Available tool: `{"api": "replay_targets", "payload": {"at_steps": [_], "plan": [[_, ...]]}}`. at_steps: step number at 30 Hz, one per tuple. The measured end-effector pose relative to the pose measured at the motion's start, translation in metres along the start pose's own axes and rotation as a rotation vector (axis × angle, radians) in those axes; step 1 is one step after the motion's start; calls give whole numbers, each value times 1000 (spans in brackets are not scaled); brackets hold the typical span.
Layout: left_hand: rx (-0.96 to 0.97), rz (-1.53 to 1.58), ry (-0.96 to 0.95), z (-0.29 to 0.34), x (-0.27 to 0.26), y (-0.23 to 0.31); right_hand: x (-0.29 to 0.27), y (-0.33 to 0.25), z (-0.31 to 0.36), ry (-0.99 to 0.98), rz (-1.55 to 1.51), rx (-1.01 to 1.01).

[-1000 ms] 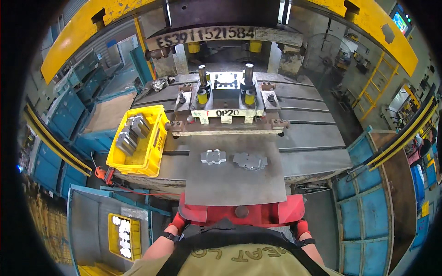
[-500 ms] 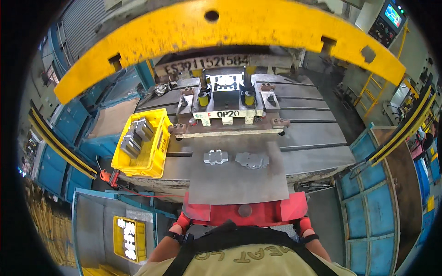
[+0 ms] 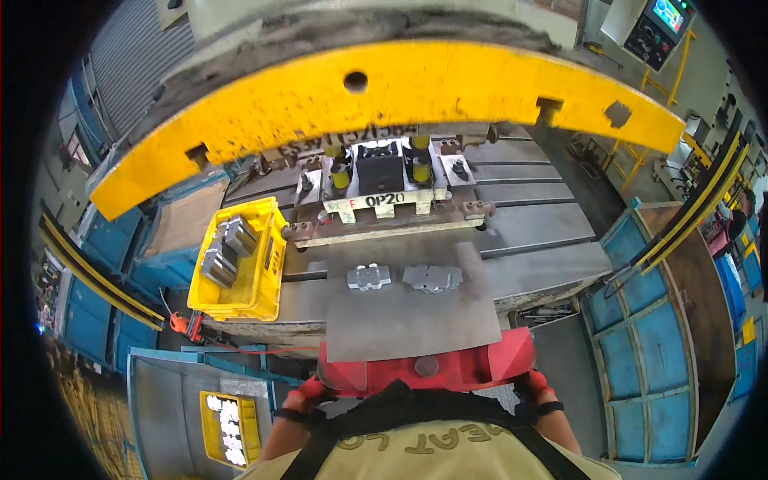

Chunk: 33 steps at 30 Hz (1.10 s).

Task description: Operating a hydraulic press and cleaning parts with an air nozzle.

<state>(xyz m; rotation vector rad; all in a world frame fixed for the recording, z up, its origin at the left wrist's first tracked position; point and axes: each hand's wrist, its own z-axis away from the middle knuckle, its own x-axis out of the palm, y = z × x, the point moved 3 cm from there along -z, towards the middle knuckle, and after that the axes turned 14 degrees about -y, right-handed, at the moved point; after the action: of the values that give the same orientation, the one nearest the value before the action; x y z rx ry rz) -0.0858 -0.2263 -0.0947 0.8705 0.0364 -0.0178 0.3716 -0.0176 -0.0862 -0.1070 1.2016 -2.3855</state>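
Both my hands wear red gloves and are at the two ends of a red control console (image 3: 426, 366). My left hand (image 3: 310, 390) is against its left end and my right hand (image 3: 534, 385) against its right end; the fingers of both are hidden. On the grey metal plate (image 3: 412, 324) beyond the console lie two small formed sheet-metal parts: a narrower one (image 3: 369, 277) on the left and a wider one (image 3: 433, 278) on the right. Behind them stands a press die (image 3: 390, 200) with dark guide posts and yellow collars, under a yellow press beam (image 3: 384, 84).
A yellow crate (image 3: 272, 268) with stacked grey metal parts (image 3: 230, 250) sits left on the slotted press bed (image 3: 528, 232). Lower left, another yellow crate (image 3: 251, 428) holds white-looking parts. A blue frame (image 3: 632, 344) stands right; a control panel (image 3: 660, 32) hangs at upper right.
The yellow beam has come down toward the die and now covers more of its back. My view has shifted slightly. Both hands stay at the console's ends.
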Motion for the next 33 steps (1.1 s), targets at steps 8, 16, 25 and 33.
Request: {"api": "replay_targets", "payload": {"at_steps": [8, 16, 25, 33], "plan": [[290, 44, 80, 7, -114, 140, -13, -65, 23, 565, -497, -66], [777, -380, 159, -77, -95, 382, 48, -118, -20, 7, -496, -402], [292, -847, 640, -174, -86, 459, 97, -105, -23, -94, -152, -329], [190, -1313, 609, -199, -101, 482, 98, -115, -11, -104, -154, -170]]}}
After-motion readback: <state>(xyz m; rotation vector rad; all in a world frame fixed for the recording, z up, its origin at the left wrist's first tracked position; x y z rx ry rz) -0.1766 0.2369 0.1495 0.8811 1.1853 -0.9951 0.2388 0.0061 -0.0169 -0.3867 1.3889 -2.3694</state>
